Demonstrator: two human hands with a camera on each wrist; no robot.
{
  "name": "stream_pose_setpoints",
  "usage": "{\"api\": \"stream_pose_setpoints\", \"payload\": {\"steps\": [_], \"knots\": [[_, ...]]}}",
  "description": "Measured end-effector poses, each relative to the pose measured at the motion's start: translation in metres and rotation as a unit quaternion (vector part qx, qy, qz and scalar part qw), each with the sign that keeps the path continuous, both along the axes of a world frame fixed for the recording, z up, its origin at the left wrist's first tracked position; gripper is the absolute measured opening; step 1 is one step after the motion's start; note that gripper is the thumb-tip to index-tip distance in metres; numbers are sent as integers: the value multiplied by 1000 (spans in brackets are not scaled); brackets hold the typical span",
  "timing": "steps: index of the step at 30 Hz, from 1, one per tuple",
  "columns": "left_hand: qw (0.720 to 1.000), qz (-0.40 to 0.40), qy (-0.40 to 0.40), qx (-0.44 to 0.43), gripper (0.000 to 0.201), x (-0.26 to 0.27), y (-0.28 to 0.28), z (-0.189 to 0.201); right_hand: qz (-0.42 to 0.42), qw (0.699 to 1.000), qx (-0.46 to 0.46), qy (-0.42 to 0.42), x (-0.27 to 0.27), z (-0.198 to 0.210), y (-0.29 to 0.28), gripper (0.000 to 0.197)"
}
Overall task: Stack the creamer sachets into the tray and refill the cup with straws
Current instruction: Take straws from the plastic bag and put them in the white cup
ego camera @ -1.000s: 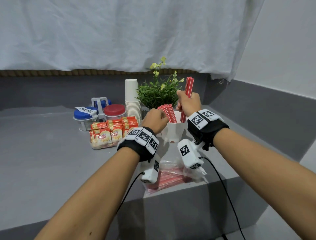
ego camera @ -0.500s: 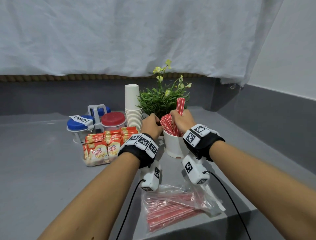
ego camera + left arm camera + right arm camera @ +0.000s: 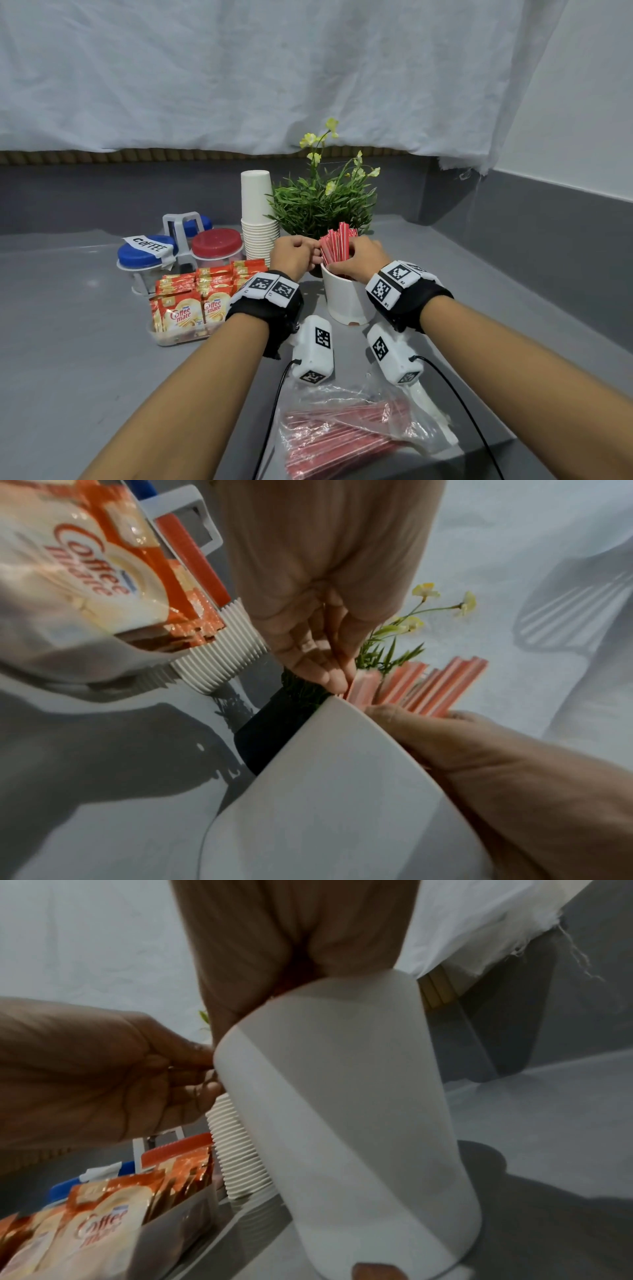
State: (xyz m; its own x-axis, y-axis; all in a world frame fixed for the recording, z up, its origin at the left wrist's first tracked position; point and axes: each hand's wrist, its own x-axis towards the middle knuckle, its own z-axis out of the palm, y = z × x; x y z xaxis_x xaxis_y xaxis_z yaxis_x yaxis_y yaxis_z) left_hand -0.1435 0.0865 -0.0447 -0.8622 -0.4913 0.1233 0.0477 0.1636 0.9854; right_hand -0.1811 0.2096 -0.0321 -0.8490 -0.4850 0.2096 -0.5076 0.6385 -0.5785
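Observation:
A white cup (image 3: 346,301) stands mid-counter with red straws (image 3: 337,245) upright in it. My right hand (image 3: 352,253) grips a bundle of these straws at the cup's mouth, with its fingers curled round them. My left hand (image 3: 313,255) is at the rim's left side and pinches the leftmost straws (image 3: 365,687) between its fingertips (image 3: 329,677). In the right wrist view the cup (image 3: 342,1096) hides my right hand's (image 3: 294,961) fingers. Creamer sachets (image 3: 186,308) stand packed in a clear tray (image 3: 171,339) left of the cup.
A plastic bag of more red straws (image 3: 346,431) lies at the counter's near edge. Behind the cup are a potted plant (image 3: 322,205), a stack of paper cups (image 3: 257,219) and lidded jars (image 3: 147,253) in a caddy. A grey wall (image 3: 531,240) rises to the right.
My right hand has come down with its raised bundle of straws, which now stands in the cup. My left hand has stayed at the rim, against the straws there.

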Motion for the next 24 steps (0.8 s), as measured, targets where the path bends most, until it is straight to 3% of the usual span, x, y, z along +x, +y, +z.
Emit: {"api": "stream_pose_setpoints", "payload": {"steps": [3, 9, 14, 18, 22, 24], "knots": [[999, 33, 26, 5, 28, 4, 2, 2, -12, 998, -63, -24, -3, -1, 3, 34], [995, 39, 93, -23, 27, 10, 9, 1, 12, 991, -117, -62, -1, -1, 9, 27], [988, 58, 92, -112, 27, 12, 14, -3, -6, 1000, -5, 8, 0, -3, 5, 28], [980, 65, 85, -168, 26, 12, 16, -5, -30, 999, 35, 17, 3, -3, -1, 15], [974, 67, 72, -203, 25, 12, 13, -4, 10, 997, -63, -45, 0, 3, 4, 5], [970, 71, 64, -224, 28, 12, 12, -5, -24, 990, -138, -10, -3, 4, 7, 7]]}}
